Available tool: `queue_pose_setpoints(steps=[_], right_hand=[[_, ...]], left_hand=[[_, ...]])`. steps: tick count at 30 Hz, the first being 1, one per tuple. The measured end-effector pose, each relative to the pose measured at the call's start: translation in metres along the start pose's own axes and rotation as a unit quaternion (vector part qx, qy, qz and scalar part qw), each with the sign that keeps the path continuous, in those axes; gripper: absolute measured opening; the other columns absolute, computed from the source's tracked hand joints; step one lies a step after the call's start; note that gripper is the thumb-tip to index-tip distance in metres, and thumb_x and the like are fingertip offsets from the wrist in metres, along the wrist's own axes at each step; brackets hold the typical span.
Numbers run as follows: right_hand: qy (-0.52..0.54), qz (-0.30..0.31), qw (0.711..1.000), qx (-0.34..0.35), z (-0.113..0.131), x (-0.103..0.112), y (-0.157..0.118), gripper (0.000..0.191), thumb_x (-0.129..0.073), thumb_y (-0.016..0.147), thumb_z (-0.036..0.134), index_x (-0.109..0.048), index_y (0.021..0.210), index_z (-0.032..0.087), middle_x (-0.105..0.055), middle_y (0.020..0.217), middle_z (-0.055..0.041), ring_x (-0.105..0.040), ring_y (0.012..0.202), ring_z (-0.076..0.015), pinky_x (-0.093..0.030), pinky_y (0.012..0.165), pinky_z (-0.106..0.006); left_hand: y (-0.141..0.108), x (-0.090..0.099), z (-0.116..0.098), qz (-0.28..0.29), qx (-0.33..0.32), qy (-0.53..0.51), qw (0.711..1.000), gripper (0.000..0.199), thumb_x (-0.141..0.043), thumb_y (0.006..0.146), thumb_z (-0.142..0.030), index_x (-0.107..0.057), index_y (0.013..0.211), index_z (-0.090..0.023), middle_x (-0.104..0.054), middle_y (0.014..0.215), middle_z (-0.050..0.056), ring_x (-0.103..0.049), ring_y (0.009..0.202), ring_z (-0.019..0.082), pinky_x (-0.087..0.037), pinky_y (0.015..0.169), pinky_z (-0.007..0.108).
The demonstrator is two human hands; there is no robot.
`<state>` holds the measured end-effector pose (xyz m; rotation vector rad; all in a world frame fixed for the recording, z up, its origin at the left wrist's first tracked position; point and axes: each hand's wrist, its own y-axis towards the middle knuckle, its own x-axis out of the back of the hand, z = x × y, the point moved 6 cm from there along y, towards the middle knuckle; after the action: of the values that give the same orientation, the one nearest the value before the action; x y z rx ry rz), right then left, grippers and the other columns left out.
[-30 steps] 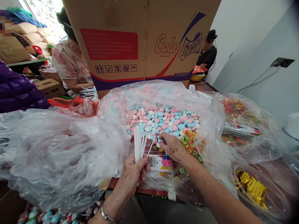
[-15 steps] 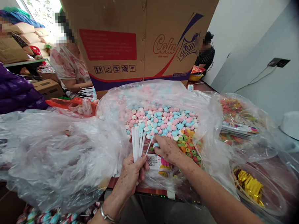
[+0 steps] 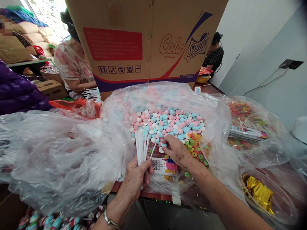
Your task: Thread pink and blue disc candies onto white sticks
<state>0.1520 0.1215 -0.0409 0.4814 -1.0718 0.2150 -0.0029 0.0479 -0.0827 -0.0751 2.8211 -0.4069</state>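
My left hand (image 3: 137,173) is closed around a fanned bundle of white sticks (image 3: 142,146), which point upward. One thin stick (image 3: 154,150) leans away to the right, with a small pale blue piece at its tip. Just right of that tip, my right hand (image 3: 179,150) has its thumb and fingers bent around a blue candy (image 3: 164,145). Beyond both hands spreads a heap of pink, blue and white candies (image 3: 166,123). Below the right fingers lies a white candy (image 3: 160,150), close to a printed card (image 3: 163,166).
Ring-shaped gummies (image 3: 195,147) lie beside my right wrist. Clear plastic sheeting (image 3: 69,159) covers the left side. A large carton (image 3: 150,40) stands behind the heap. Gold ties (image 3: 260,193) sit in a tub at right. Other people (image 3: 72,69) work behind.
My right hand has shifted slightly right and up, away from the leaning stick, with the blue candy at its fingertips. My left hand keeps its hold on the sticks. The view has shifted slightly.
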Motion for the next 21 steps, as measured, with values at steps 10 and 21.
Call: queue_pose_setpoints(steps=[10,21], right_hand=[[-0.060,0.045,0.994,0.084,0.013,-0.019,-0.006,0.019,-0.054,0.082,0.004,-0.058,0.096,0.017,-0.062,0.106,-0.0127,-0.055,0.106,-0.0256,-0.044,0.094,-0.038],[0.089,0.003,0.995,-0.037,0.003,-0.009,-0.004,0.022,-0.047,0.081,0.002,-0.058,0.091,0.018,-0.066,0.095,-0.0081,-0.061,0.096,-0.0221,-0.048,0.089,-0.038]], left_hand=[[-0.002,-0.002,-0.004,-0.005,-0.002,0.001,1.000,0.032,-0.068,0.071,-0.043,-0.058,0.082,-0.015,-0.059,0.051,-0.005,-0.040,0.029,0.005,-0.022,0.028,0.014],[-0.002,-0.003,-0.004,-0.002,0.010,0.047,0.999,0.028,-0.065,0.074,-0.042,-0.059,0.083,-0.015,-0.060,0.053,-0.004,-0.038,0.028,0.005,-0.020,0.028,0.015]])
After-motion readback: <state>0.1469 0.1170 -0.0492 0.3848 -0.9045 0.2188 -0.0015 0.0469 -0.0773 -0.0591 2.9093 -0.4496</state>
